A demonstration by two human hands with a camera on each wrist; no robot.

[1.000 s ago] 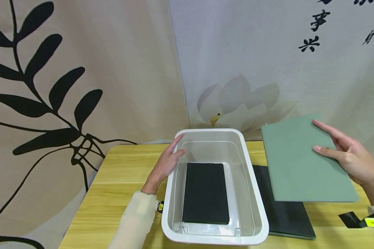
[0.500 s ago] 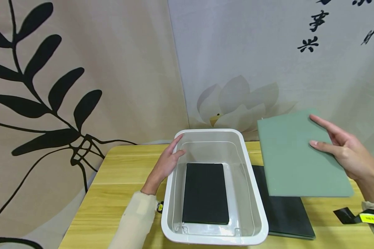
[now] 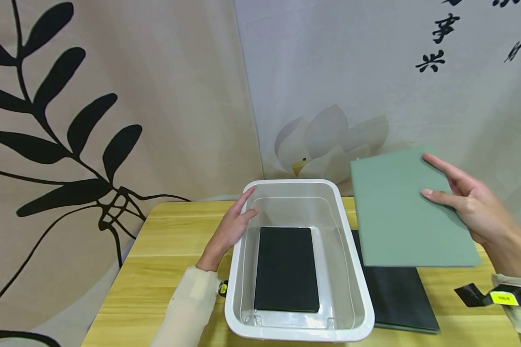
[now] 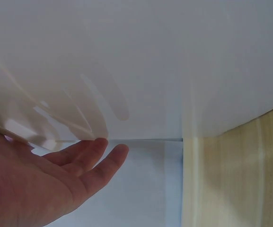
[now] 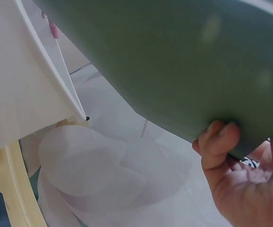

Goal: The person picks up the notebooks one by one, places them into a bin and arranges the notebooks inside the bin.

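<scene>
While your right hand [image 3: 473, 212] grips one green panel [image 3: 408, 217], flat, thin, matte and straight-edged, your left hand [image 3: 232, 226] grips one white tub [image 3: 299, 334], glossy, rectangular, round-cornered, with a broad rim; on the tub's floor, toward the left wall, one black slab [image 3: 287, 270], smooth and oblong; on the table [image 3: 165, 270], yellow with wood-like grain, one dark board [image 3: 404, 299] with a greenish lower edge, just beside the tub; behind, one pale cloth [image 3: 186, 96] printed with dark leaves.

Green panel: raised over the dark board, hiding part of it from the head view; extending leftward from your right hand; well apart from your left, the tub lying between.

Right hand: clasping the panel's right edge, thumb and index finger laid on the upper face, other fingers curled beneath; forearm entering from the lower right. Left hand: holding the tub's left rim, thumb inside, fingers along the outside; forearm slanting up in a cream sleeve [image 3: 188, 308].
</scene>
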